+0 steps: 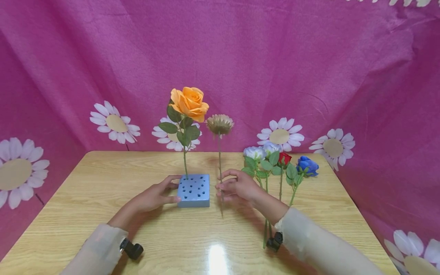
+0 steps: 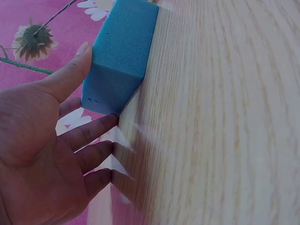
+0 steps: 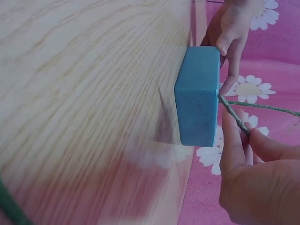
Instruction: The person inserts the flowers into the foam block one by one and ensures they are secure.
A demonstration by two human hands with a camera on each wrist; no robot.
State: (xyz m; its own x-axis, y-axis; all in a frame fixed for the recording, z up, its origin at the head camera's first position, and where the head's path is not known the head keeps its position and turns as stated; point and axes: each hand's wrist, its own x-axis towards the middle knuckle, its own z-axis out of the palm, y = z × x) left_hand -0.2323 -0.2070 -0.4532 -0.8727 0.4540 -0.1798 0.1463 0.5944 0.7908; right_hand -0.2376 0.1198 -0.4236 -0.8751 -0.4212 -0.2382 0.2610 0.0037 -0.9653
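A blue foam block [image 1: 194,203] with several holes in its top sits on the table. An orange rose [image 1: 190,103] with green leaves stands upright in a hole at its back left. My left hand [image 1: 151,196] holds the block's left side, thumb at the front corner, fingers toward the back. My right hand [image 1: 240,187] pinches the stem of a beige daisy-like flower [image 1: 220,124], nearly upright just right of the block. In the right wrist view the stem's end [image 3: 224,101] appears beside the block's holed face; whether it touches cannot be told.
To the right on the wooden table [image 1: 154,236] lie pale lilac flowers [image 1: 255,152], a red rose [image 1: 284,158] and a blue rose [image 1: 307,166], their stems running partly beneath my right forearm. A pink daisy-print cloth [image 1: 220,49] hangs behind the table.
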